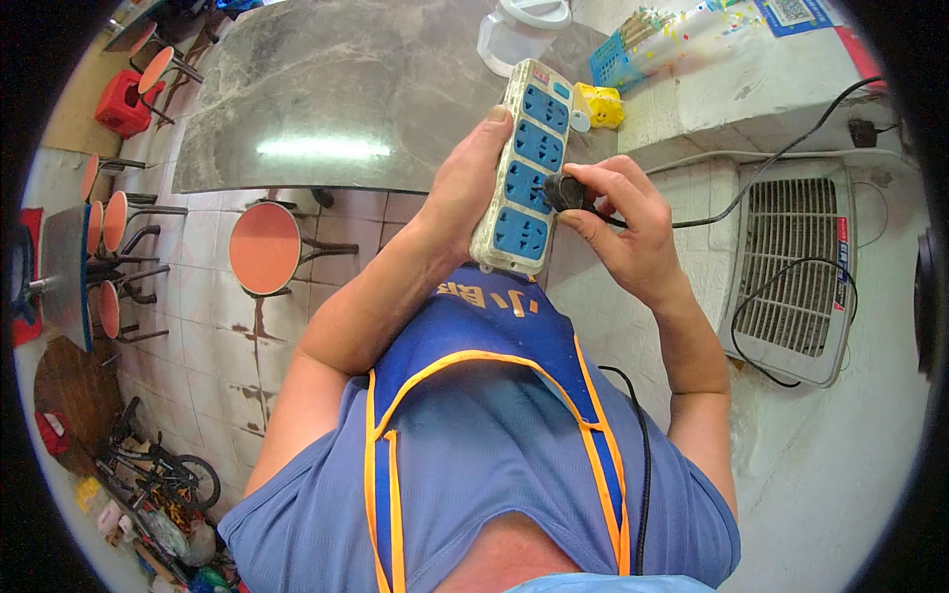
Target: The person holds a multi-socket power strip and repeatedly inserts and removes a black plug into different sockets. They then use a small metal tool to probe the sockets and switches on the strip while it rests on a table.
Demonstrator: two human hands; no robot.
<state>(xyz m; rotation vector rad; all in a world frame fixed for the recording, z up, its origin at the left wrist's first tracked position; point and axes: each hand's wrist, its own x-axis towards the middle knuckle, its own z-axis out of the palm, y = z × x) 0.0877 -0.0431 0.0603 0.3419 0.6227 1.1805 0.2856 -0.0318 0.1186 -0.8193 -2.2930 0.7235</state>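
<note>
My left hand (467,178) grips a power strip (535,144) along its left side, thumb on the edge. The strip has a worn white case, several blue socket panels and a small switch near its far end. A black plug (565,194) sits between the thumb and fingers of my right hand (626,222). Its face is against or just in front of the third socket panel from the far end. Whether the pins are in the slots cannot be seen. From the plug a black cord (712,221) runs to the right and up along the wall.
A grey marble-patterned table (319,96) lies beyond, with a clear plastic container (519,37). A blue basket (609,63) and a yellow packet (600,105) stand near the wall. An orange round stool (265,248) is at left, a grilled vent unit (789,270) at right.
</note>
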